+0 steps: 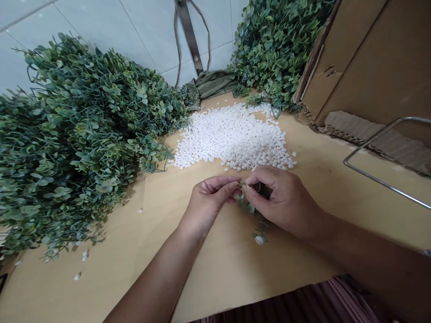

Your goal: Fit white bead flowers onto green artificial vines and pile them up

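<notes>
The thumb and fingers of the left hand (207, 197) are pinched on the stem of a sprig (251, 207), and those of the right hand (284, 195) are clamped on it right beside them; what else sits between the tips is too small to tell. The sprig is on the near side of the white pile (232, 137). Its long axis runs away from the pile and slightly rightward, its lower end, with a white bead (259, 240), pointing toward the person. Open desk (215, 278) stretches from the pile's near side to the desk's near edge. Left of the pile, foliage (84, 130) bounds the room; right of it stand a wire frame (387, 183) and a box (367, 67). Beyond it lies cloth (217, 84).
</notes>
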The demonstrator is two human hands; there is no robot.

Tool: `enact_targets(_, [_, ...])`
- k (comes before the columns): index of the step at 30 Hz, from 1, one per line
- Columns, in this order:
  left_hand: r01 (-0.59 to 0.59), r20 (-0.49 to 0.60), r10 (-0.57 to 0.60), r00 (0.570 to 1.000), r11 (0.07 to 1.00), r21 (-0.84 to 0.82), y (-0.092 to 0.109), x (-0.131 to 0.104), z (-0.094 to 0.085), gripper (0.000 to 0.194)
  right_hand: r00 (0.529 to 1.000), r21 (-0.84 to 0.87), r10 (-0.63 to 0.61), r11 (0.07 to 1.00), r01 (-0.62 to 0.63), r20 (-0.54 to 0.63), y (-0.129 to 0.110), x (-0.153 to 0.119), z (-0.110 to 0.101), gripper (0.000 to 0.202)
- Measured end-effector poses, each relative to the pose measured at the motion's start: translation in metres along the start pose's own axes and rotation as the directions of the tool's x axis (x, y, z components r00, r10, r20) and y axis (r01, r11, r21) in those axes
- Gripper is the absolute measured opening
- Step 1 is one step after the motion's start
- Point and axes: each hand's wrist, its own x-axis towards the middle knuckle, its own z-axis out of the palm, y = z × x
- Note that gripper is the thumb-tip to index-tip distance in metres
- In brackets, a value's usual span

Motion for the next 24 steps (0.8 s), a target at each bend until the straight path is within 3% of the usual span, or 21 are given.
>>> enact_targets(24, [0.011,-0.025,-0.012,1.0,1.0,-0.024,0.0014,-0.001,0.0008,0.017,1.0,-0.006,0.018,1.0,-0.018,-0.005,-0.0006,-0.0004,-0.0002,0.011])
